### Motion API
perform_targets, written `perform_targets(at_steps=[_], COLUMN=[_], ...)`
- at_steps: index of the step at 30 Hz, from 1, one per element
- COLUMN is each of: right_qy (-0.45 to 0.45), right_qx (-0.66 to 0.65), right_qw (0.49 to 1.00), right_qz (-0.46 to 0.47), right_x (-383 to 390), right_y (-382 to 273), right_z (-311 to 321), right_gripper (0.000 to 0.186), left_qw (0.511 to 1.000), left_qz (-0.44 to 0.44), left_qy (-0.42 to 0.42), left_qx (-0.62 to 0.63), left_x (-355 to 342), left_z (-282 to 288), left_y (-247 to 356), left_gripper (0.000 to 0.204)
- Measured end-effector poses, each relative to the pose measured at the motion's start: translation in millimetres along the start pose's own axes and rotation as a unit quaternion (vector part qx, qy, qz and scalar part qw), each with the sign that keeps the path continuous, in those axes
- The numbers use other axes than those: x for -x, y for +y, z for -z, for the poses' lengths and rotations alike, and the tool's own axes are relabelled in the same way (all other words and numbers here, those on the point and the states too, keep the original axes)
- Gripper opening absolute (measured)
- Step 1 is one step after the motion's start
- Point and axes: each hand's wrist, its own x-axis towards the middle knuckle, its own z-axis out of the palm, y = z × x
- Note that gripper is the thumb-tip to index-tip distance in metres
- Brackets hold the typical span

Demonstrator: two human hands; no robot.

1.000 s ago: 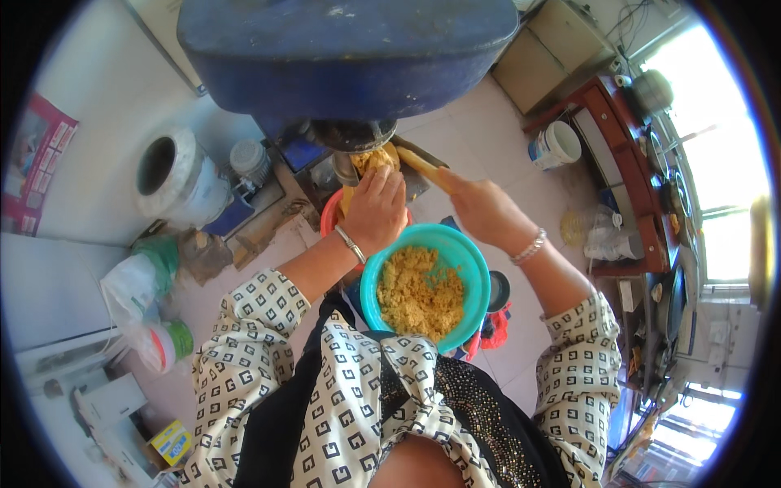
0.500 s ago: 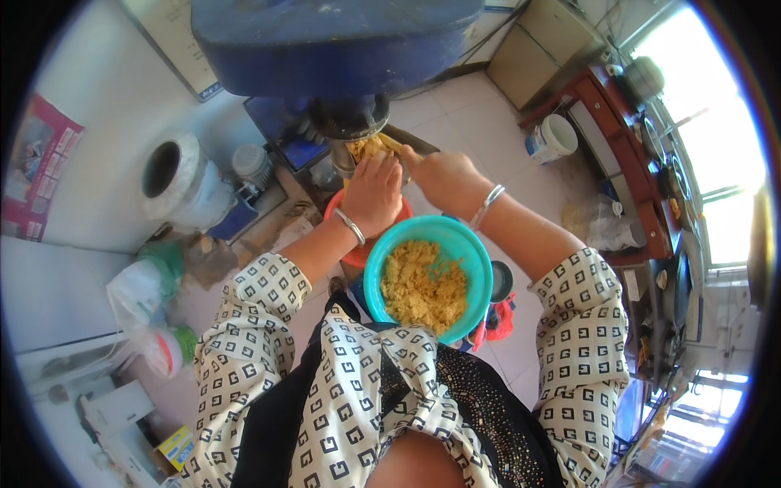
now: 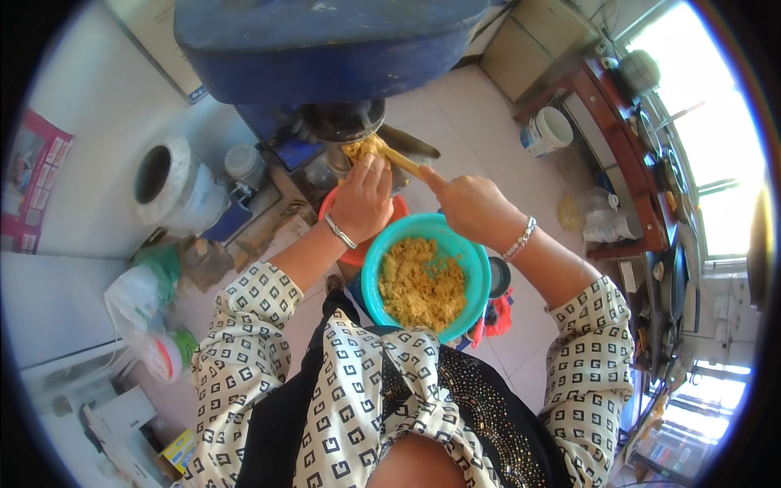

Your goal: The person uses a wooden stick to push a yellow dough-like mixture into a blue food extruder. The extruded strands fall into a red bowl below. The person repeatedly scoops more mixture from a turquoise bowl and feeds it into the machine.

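My left hand (image 3: 364,202) is under the machine's dark round metal head (image 3: 346,122). Its fingers are bunched on yellow crumbly dough (image 3: 364,148), and the fingertips are partly buried. My right hand (image 3: 478,210) is closed round the near end of a wooden stick (image 3: 402,163). The stick slants up and left, its far end touching the dough. Nearer my body, a turquoise basin (image 3: 371,281) holds more of the yellow crumbly dough (image 3: 419,285). A red basin (image 3: 329,205) sits below my left hand, partly hidden by it and the turquoise basin.
The machine's big blue housing (image 3: 325,57) hangs above the hands. On the left stand a white drum-shaped machine (image 3: 191,191), a motor (image 3: 242,163) and plastic bags (image 3: 134,297). A white bucket (image 3: 549,130) stands by a dark red cabinet (image 3: 622,154) on the right.
My right hand has moved right and down, drawing back from the machine, and more of the wooden stick shows. The left hand stays at the dough. The view has shifted slightly.
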Motion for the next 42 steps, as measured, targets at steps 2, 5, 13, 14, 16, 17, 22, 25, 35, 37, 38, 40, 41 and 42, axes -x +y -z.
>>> perform_targets(at_steps=[2,5,13,14,16,17,22,25,35,37,38,40,41,42], right_qy=[0.001,0.022,0.066,0.073,0.077,0.076,0.073,0.099,0.049,0.017,0.009,0.016,0.029,0.041], right_qx=[0.005,0.007,-0.064,-0.094,-0.137,-0.153,-0.207,-0.227,-0.168,-0.14,-0.128,-0.115,-0.115,-0.118], right_qw=[1.0,1.0,0.994,0.991,0.984,0.981,0.973,0.968,0.983,0.988,0.99,0.992,0.992,0.991], right_qz=[-0.003,-0.004,-0.056,-0.061,-0.08,-0.094,-0.074,-0.048,-0.05,-0.056,-0.054,-0.049,-0.048,-0.047], right_x=[-2.9,-8.7,-27.5,-20.6,-15.2,-15.8,-36.3,-41.3,-57.6,-52.6,-46.9,-32.3,-18.5,-8.0], right_y=[-2.4,-3.3,1.7,3.7,5.3,5.5,8.5,13.1,4.8,3.3,7.5,16.9,20.1,18.4], right_z=[-1.4,-7.4,-22.1,-15.4,-12.1,-14.9,-35.7,-40.9,-20.1,-8.1,-4.7,5.0,8.8,11.4], right_gripper=[0.063,0.065,0.058,0.055,0.051,0.049,0.05,0.047,0.039,0.038,0.039,0.043,0.045,0.048], left_qw=[1.0,0.999,0.999,0.999,0.999,0.999,0.998,0.998,0.998,0.998,0.998,0.999,0.999,0.999], left_qz=[0.0,-0.011,-0.016,-0.011,0.004,-0.001,-0.015,-0.013,-0.028,-0.033,-0.031,-0.022,-0.017,-0.012], left_qy=[0.004,0.016,0.012,0.01,0.009,0.017,0.054,0.056,0.056,0.043,0.035,0.022,0.024,0.024], left_qx=[0.011,0.026,0.025,0.029,0.041,0.035,0.025,0.026,0.03,0.028,0.031,0.034,0.034,0.034], left_x=[-1.1,-4.7,-4.6,-3.1,-1.9,-2.1,-5.8,-3.3,-5.2,-4.6,-2.9,-1.0,-2.2,-2.5], left_z=[-2.3,-3.2,-15.2,-14.8,-14.4,-13.2,-14.3,-11.3,-15.9,-19.2,-19.5,-18.3,-17.7,-16.1], left_y=[0.8,-1.1,-14.1,-14.8,-12.0,-11.9,-6.1,-3.9,-8.0,-11.5,-11.5,-12.3,-12.1,-11.0], left_gripper=[0.052,0.051,0.048,0.05,0.055,0.053,0.047,0.046,0.044,0.046,0.047,0.049,0.049,0.05])
